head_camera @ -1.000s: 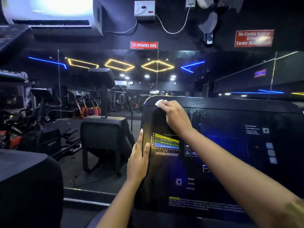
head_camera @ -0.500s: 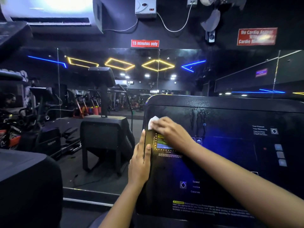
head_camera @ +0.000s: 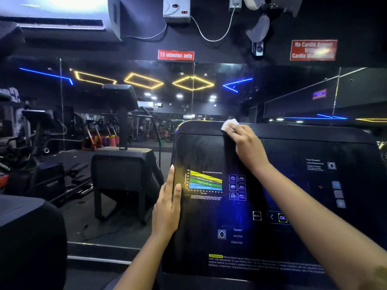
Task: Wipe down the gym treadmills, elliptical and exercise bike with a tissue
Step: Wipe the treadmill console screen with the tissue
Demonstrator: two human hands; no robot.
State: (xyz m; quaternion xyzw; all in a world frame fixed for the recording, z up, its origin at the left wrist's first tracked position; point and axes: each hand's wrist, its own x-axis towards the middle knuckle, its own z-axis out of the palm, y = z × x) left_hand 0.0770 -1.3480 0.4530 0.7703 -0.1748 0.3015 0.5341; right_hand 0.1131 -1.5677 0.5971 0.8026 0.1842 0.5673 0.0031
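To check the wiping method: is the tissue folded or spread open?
Folded or bunched small: the tissue shows only as a compact white pad beyond the right hand at the console top.

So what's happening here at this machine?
A person is cleaning a gym machine's console. Their right hand holds a white tissue against the console's top edge, towards its left corner. Their left hand lies flat along the console's left edge, seemingly steadying it. The panel is lit, with a coloured chart showing below the tissue.

Bare left hand [head_camera: 167,208], bare right hand [head_camera: 247,145], uncovered forearms.
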